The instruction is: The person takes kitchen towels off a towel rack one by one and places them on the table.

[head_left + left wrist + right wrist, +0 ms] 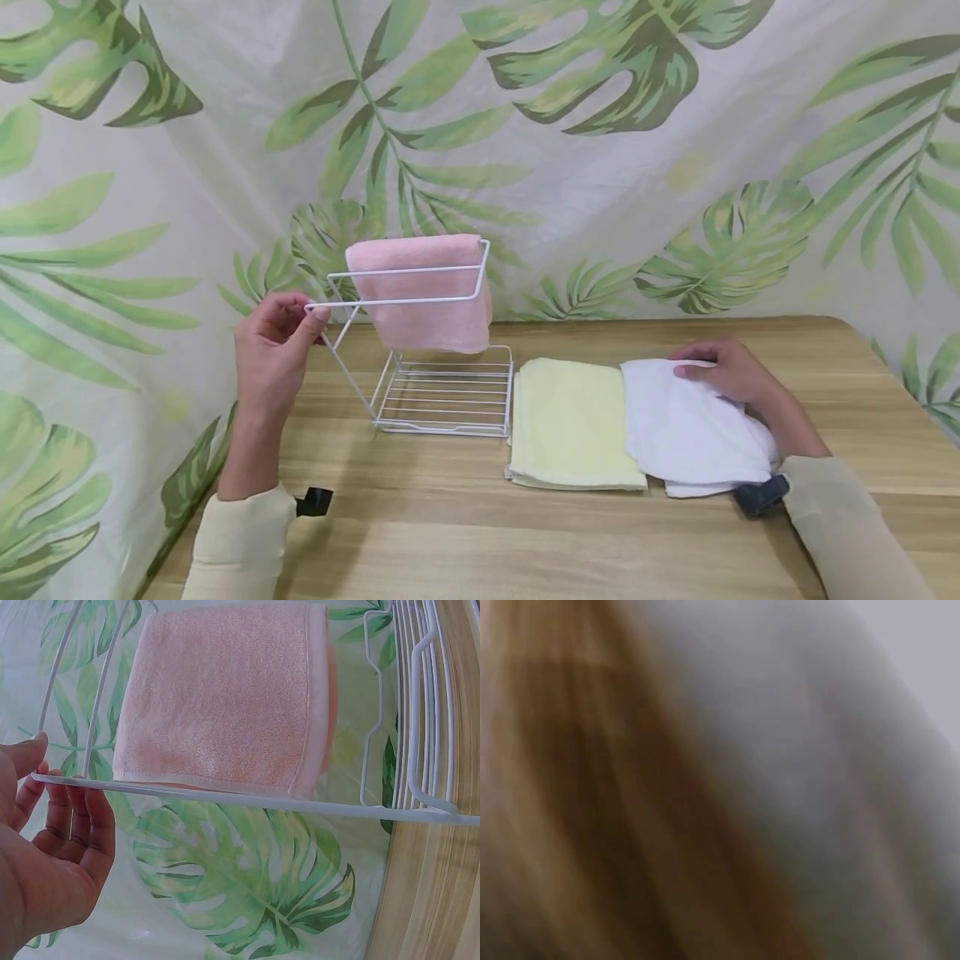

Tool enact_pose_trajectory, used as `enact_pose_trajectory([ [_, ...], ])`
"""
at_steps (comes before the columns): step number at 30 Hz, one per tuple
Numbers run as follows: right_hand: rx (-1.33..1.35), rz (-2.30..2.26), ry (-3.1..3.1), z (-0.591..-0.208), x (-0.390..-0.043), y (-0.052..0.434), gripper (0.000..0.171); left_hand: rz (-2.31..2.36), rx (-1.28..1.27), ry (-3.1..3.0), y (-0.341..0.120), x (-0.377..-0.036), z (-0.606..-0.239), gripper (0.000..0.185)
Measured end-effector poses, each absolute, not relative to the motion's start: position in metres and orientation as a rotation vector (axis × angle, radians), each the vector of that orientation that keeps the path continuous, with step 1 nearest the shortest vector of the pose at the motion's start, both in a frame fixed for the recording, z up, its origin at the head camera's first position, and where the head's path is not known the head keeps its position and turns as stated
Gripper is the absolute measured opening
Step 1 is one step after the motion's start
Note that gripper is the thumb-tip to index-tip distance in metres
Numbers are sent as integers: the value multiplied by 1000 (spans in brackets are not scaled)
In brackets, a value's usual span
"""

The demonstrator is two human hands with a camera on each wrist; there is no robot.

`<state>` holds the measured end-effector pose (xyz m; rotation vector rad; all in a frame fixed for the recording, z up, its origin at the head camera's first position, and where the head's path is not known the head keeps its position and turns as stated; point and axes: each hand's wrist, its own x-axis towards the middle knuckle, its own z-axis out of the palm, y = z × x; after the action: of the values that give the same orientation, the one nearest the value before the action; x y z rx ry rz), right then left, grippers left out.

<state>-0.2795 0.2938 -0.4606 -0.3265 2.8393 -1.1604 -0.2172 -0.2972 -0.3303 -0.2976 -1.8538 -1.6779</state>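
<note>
A white wire rack point(442, 429) stands on the table with a folded pink towel point(431, 312) draped over a rail of its upper part. My left hand point(270, 350) pinches the rack's upper left corner between thumb and fingers, which the left wrist view shows beside the pink towel point(225, 697). Right of the rack lies a folded yellow towel point(573, 425). Beside it is a white towel point(686, 429), its top layer slightly askew. My right hand point(731, 371) pinches that towel's far edge, thumb in front. The right wrist view is too blurred to make out the fingers.
The wood-grained table point(465, 533) meets a leaf-patterned cloth backdrop point(585, 208) at its far edge and on the left. Dark wrist devices sit by both cuffs; the right one point(761, 496) is close against the white towel's near corner.
</note>
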Motion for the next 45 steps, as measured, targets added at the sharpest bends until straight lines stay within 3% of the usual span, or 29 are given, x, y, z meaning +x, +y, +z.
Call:
enact_pose_trajectory([
  [14, -351, -1081, 2869, -456, -280, 295, 35, -1682, -296, -1860, -298, -217, -330, 10],
  [25, -481, -1005, 2910, -419, -268, 298, 37, -1685, -290, -1856, -297, -218, -329, 9],
  [45, -692, -1168, 2940, -362, -243, 249, 30, -1691, -291, -1855, -299, -218, -330, 9],
])
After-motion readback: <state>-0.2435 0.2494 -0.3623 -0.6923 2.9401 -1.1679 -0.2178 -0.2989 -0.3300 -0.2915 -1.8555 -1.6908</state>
